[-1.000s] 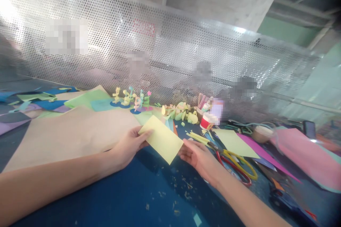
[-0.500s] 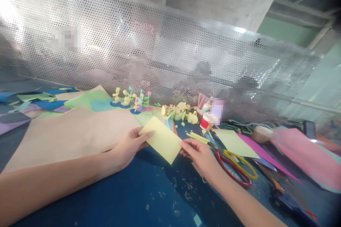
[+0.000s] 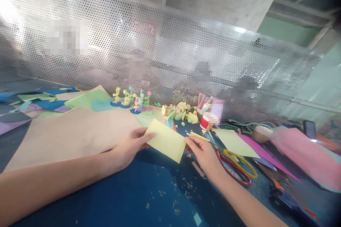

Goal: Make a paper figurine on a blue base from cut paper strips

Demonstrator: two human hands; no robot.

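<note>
A small pale yellow sheet of paper (image 3: 166, 140) is held up between both hands above the blue table (image 3: 119, 198). My left hand (image 3: 133, 145) pinches its left edge, thumb on top and fingers beneath. At the right corner, the thumb and fingertips of my right hand (image 3: 204, 152) close on the paper. Just beyond the right hand lie scissors with red handles (image 3: 234, 175) and a pair with yellow handles (image 3: 246, 165), partly overlapping. Tiny paper scraps (image 3: 176, 193) are scattered on the table below the sheet.
A large beige sheet (image 3: 74, 134) spreads on the left. Small paper figures (image 3: 126, 97) stand at the back, beside yellow-green paper pieces (image 3: 183, 111) and a red-and-white cup (image 3: 207, 120). To the right lie pink paper (image 3: 309, 156) and a dark blue tool (image 3: 290, 204). A perforated metal screen (image 3: 106, 35) rises behind.
The yellow paper has shifted slightly to the right and turned to lie a little more level. Both hands still grip it, having moved a little with it.
</note>
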